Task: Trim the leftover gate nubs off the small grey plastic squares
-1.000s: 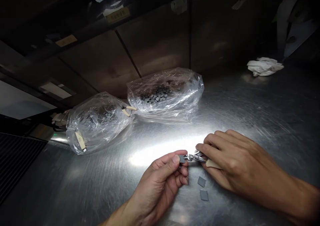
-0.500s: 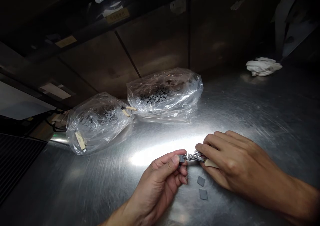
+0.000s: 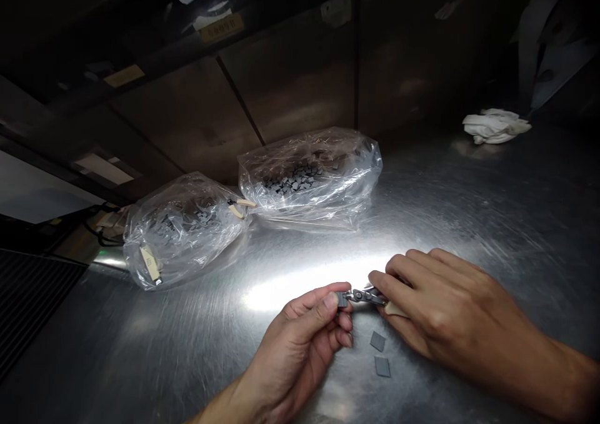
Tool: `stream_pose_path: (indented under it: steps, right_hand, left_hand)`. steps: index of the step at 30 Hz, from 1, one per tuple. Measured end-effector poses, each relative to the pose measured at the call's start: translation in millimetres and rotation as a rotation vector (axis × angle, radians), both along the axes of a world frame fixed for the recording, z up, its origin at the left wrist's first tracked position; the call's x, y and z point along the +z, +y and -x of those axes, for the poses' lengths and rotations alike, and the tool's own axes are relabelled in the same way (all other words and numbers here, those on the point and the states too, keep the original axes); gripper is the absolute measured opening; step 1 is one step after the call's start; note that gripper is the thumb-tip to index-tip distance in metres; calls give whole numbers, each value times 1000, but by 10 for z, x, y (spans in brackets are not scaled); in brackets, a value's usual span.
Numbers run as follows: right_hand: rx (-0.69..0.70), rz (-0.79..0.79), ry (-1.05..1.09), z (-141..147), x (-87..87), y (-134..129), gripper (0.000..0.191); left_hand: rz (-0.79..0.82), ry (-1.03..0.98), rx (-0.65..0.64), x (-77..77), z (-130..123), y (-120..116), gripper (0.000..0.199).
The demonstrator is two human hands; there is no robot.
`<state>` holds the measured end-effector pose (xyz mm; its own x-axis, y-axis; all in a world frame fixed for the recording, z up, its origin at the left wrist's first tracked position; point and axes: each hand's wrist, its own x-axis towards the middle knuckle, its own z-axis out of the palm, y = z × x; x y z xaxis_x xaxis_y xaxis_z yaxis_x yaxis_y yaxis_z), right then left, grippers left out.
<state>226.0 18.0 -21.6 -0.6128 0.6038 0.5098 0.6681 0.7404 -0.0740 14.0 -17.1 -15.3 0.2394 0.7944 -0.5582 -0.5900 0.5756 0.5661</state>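
Observation:
Between the thumb and fingers of my left hand (image 3: 304, 343) is a small grey piece (image 3: 342, 299). My right hand (image 3: 435, 305) is wrapped round pliers (image 3: 368, 296) with pale handles. The tips of the pliers meet the edge of the grey piece. Two flat grey squares, one (image 3: 377, 341) above the other (image 3: 382, 366), lie on the metal table (image 3: 469, 224) below the pliers.
Two clear plastic bags, one at the left (image 3: 187, 236) and one in the middle (image 3: 309, 180), contain many grey pieces. Cream-handled pliers (image 3: 241, 207) rest between them. A cream tool (image 3: 150, 264) lies by the left bag. A white cloth (image 3: 497, 126) sits at the back right.
The handles of the pliers have come closer together in my right hand. My left hand and the grey piece have hardly moved.

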Motion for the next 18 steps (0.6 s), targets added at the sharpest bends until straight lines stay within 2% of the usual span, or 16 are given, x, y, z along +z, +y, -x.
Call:
stream_pose_path:
  steps: [6,12,18]
  right_hand:
    - [33,-28,-23,-10,-6,-13,22]
    - [9,78,74,0,-17,-38,12]
    - [2,116,98,49,-36,-25,8]
  left_hand:
    - [-3,12,5,5,-6,8,26]
    - [-11,5,-9,5,1,0,25]
    - [-20,-8,-9,-15,8,-5,24]
